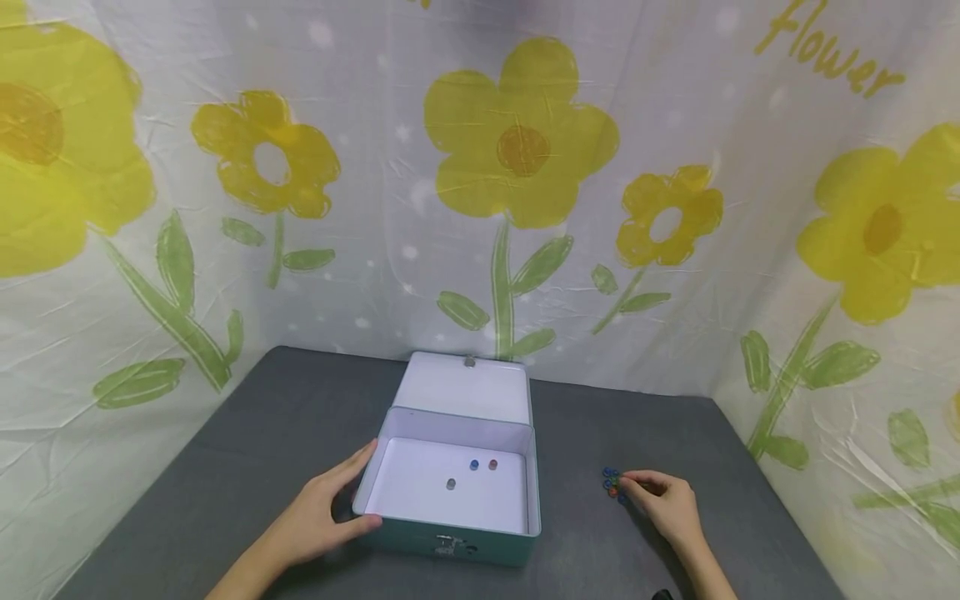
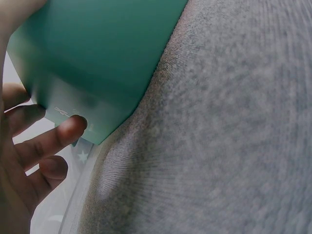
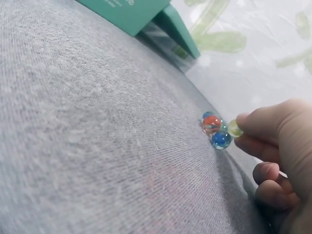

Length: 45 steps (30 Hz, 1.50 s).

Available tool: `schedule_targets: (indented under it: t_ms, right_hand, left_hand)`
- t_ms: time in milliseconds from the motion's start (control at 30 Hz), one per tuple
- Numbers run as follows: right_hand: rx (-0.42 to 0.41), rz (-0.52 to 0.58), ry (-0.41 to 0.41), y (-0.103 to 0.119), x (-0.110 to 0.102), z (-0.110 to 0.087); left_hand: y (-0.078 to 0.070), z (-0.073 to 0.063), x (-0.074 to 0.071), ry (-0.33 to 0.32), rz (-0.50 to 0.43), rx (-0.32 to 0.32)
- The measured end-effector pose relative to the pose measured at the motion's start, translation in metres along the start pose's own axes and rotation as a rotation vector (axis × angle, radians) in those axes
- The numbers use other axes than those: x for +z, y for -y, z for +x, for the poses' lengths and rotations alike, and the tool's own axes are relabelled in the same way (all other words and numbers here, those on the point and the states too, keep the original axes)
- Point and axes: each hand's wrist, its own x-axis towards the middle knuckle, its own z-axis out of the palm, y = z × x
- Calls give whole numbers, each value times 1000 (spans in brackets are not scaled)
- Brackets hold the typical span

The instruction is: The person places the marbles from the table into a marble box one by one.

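In the head view, my left hand (image 1: 318,512) rests against the left side of an open green metal box (image 1: 450,542) with a white inside. Its thumb lies at the front corner, and the other fingers are spread along the side. Three small marbles lie on the box floor: a blue marble (image 1: 474,465), a reddish marble (image 1: 492,465) and a grey marble (image 1: 451,483). To the right of the box, my right hand (image 1: 667,504) pinches a yellow-green marble (image 3: 236,128) between thumb and forefinger. Close by its fingertips sit a red-orange marble (image 3: 211,124) and a blue glass marble (image 3: 221,140).
The box's hinged lid (image 1: 465,387) is tipped back toward the wall. Dark grey cloth covers the table (image 1: 300,417). A white curtain (image 1: 375,292) painted with yellow flowers hangs along the back and sides. Something small and black (image 1: 663,595) shows at the bottom edge.
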Motion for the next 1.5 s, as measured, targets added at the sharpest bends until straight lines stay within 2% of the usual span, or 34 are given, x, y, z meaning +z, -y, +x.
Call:
schedule_targets:
  t_ms: [200,433,600,833,1067,1300,1500]
  right_hand:
    - [6,43,-29,4,1,2]
    - [-16,83,-62,14,3,1]
    - [-60,106,-50,23,6,2]
    - [-60,138,-56,35,11,6]
    - [-135,227,-33,53,18,11]
    - [-222,255,-30,74,29,15]
    - [-261,301,-21,87,39,18]
  left_hand:
    - [0,1,-2,-7,5,5]
    - [2,-2,3,-20,25,11]
    - [2,-3,3,-21,11,-13]
    - [1,-3,3,-19,12,-14]
    - [1,0,1,-6,3,-2]
    - [0,1,0,-7,7,-2]
    - [-3,0,-1,8,-2,-16]
